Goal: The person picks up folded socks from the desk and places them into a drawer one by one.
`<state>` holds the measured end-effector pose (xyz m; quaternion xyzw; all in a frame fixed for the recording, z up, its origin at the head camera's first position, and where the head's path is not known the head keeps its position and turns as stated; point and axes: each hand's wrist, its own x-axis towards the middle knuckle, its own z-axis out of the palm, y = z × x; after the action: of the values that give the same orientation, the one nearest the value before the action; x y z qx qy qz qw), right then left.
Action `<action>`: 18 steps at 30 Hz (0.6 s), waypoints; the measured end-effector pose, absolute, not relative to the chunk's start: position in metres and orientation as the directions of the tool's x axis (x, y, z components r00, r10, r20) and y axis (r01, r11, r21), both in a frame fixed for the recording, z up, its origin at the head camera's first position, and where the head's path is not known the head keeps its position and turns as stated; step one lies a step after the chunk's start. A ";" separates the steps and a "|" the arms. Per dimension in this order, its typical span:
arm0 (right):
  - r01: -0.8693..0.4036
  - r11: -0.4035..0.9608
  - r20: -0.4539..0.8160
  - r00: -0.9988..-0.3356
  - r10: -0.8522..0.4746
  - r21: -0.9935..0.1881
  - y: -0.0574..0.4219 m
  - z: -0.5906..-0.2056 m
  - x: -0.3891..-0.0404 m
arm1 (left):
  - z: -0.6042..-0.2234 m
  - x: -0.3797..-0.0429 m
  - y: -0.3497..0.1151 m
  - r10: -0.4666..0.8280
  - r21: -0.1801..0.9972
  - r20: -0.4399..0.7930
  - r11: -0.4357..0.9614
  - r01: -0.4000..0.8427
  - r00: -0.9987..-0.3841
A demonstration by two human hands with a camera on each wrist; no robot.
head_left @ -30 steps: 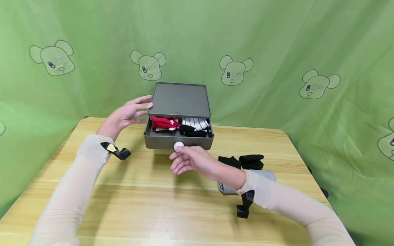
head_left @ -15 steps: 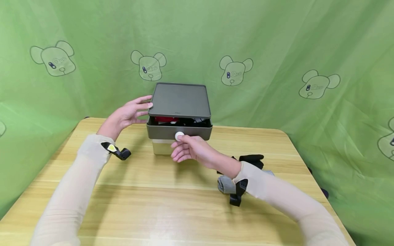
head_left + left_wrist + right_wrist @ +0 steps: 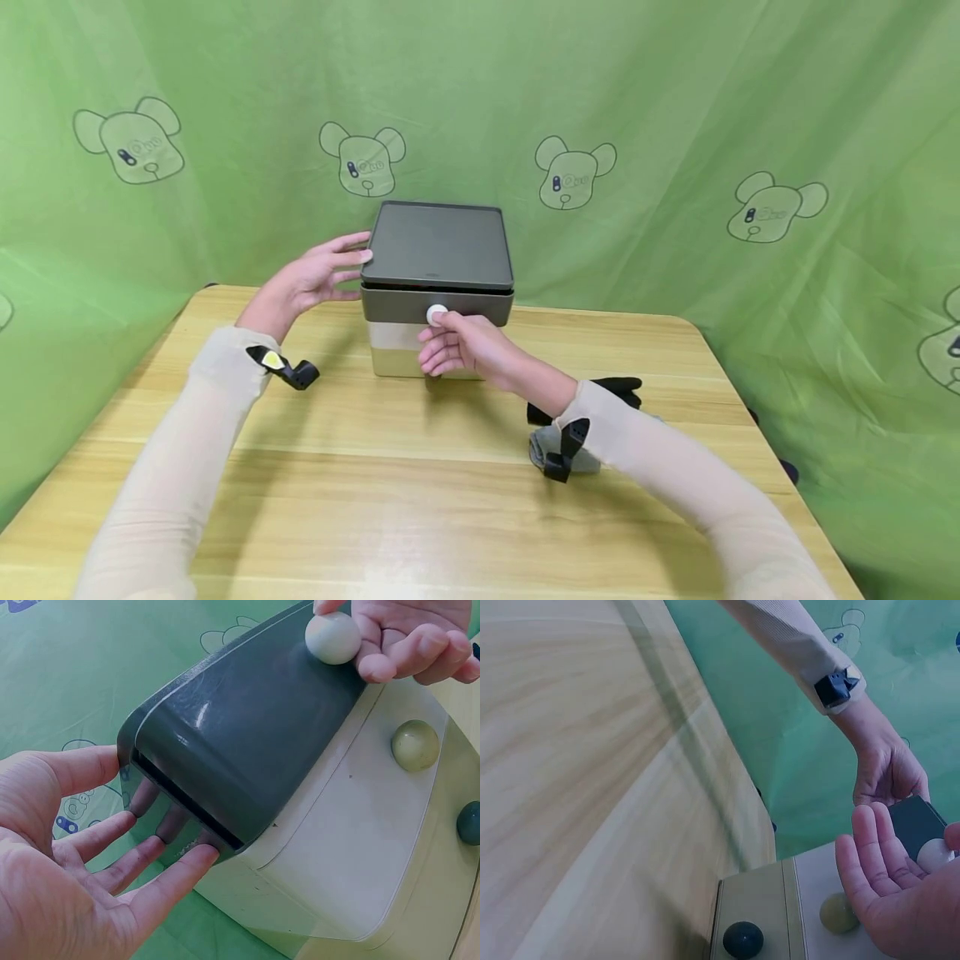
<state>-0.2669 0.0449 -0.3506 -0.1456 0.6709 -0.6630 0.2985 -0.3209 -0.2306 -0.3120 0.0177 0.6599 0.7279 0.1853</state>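
Note:
A small stacked drawer box [image 3: 441, 246] stands at the back of the table, with a dark grey lid. Its grey top drawer [image 3: 390, 305] sits almost flush under the lid, leaving a thin dark gap. My right hand [image 3: 480, 346] has its thumb against the white round knob [image 3: 333, 637] on that drawer, the other fingers relaxed below. My left hand [image 3: 306, 279] steadies the left side of the box, its fingers spread and fingertips touching the grey wall. Beneath are a white drawer [image 3: 337, 840] with an olive knob [image 3: 415, 745] and a beige drawer with a dark knob [image 3: 743, 940].
Black folded fabric [image 3: 617, 390] and a grey folded cloth [image 3: 543, 447] lie on the wooden table [image 3: 360, 500] to the right, partly under my right forearm. A green curtain [image 3: 480, 100] with bear-head prints hangs behind the table.
The top drawer has slid back into the box, and the red, striped and black clothes in it are hidden now. My right hand has moved away from me with the knob; the left stays put.

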 end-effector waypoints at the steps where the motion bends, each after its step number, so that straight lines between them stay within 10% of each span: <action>1: 0.200 0.075 -0.205 -0.781 -0.589 -0.977 0.044 -0.350 -0.268 | -0.312 -0.321 -0.230 0.294 0.967 -0.219 -0.061 -0.247 -0.931; 18: 0.204 0.050 -0.194 -0.784 -0.590 -0.978 0.042 -0.352 -0.281 | -0.310 -0.320 -0.231 0.296 0.965 -0.227 -0.060 -0.256 -0.928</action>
<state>-0.2810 0.0419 -0.3518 -0.1458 0.6619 -0.6735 0.2949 -0.3198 -0.2312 -0.3095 0.0152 0.6590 0.7277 0.1893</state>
